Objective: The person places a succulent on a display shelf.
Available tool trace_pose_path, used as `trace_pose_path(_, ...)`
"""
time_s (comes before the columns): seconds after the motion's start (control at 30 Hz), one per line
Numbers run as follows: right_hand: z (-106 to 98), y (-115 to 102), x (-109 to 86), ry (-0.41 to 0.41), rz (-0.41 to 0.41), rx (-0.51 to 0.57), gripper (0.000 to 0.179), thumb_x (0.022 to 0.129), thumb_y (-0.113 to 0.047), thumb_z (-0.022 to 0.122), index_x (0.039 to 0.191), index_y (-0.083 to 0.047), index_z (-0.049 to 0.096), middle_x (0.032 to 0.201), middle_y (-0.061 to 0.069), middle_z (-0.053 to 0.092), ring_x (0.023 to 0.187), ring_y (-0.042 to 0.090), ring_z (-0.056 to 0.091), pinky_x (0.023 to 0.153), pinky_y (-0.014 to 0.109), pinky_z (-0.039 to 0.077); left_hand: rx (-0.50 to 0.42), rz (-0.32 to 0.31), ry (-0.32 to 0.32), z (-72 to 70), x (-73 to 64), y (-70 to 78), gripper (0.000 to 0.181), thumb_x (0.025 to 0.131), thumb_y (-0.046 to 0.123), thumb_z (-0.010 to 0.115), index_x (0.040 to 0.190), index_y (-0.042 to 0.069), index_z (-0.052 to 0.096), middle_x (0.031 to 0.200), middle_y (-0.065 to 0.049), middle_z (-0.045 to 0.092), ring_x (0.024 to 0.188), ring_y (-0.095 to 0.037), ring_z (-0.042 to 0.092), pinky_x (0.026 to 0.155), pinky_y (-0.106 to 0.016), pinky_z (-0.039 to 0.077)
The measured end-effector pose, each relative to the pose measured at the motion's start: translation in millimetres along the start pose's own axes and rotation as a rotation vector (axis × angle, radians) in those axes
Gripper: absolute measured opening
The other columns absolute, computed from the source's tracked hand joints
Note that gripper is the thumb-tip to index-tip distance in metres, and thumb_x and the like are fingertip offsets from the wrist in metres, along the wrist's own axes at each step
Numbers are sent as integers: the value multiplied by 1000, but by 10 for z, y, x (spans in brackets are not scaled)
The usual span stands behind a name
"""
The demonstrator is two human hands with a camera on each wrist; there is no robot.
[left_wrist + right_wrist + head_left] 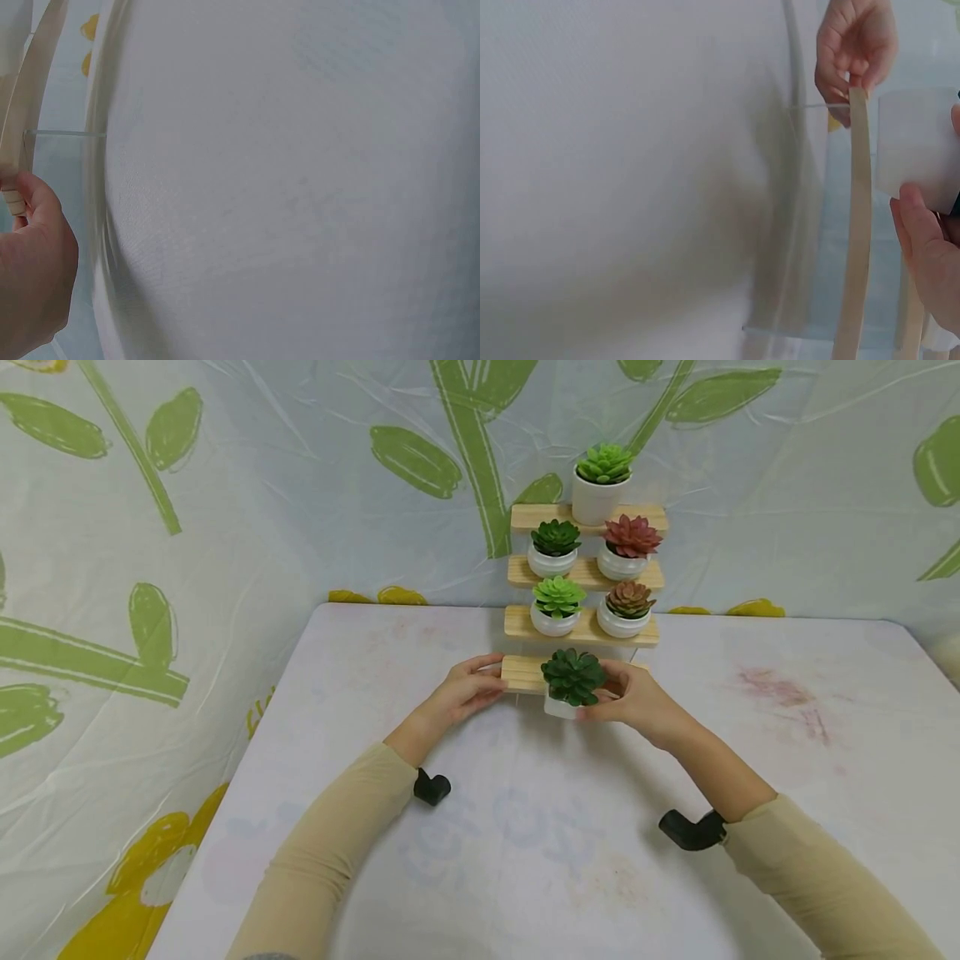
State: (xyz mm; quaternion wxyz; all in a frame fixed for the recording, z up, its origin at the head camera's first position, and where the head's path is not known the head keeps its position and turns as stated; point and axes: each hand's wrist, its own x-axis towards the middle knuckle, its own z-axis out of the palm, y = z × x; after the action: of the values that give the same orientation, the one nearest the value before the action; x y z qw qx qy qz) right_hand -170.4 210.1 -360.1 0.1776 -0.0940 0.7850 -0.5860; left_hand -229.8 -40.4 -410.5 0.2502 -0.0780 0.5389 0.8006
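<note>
The left hand (456,695) pinches the left end of the lowest wooden shelf board (521,674) of a stepped plant stand. That grip also shows in the left wrist view, with thumb and fingers at the board's end (13,202). In the right hand (647,703) is an artificial succulent (573,675), dark green in a white pot (561,705), gripped between thumb and fingers from its right side. The pot overlaps the lowest board in the head view. From the right wrist, the white pot (911,150) shows just above the board (858,217), its plant mostly out of frame.
On the upper boards stand a light green succulent (604,464) in a taller pot, a dark green one (555,537), a red one (632,536), another light green one (558,597) and a brown one (630,599). A leaf-patterned cloth (300,485) hangs behind the white table (480,877).
</note>
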Motion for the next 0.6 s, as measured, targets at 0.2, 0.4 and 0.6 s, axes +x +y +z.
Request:
trace_pose_path(0.2, -100, -6, 24, 46, -6, 2, 65, 77, -3, 74, 133, 2, 42, 119, -4, 54, 112, 10, 48, 92, 18, 40, -1, -1, -12, -9, 0, -17, 58, 84, -20, 50, 138, 0, 41, 134, -22, 45, 88, -15, 56, 67, -19, 49)
trace_pose_path(0.4, -178, 1, 56, 66, 3, 18, 67, 78, -3, 73, 136, 0, 40, 115, -9, 54, 110, 11, 47, 92, 20, 39, -6, 0, -9, -11, 11, -26, 59, 83, -20, 51, 138, 0, 42, 133, -22, 46, 90, -17, 55, 68, -20, 49)
trace_pose_path(0.6, -236, 5, 83, 69, 14, 39, 70, 80, -2, 70, 140, 2, 34, 120, -7, 50, 119, 17, 41, 88, 17, 41, -14, 5, -12, -12, 18, -18, 59, 83, -20, 51, 137, 0, 42, 133, -22, 46, 92, -18, 54, 68, -20, 49)
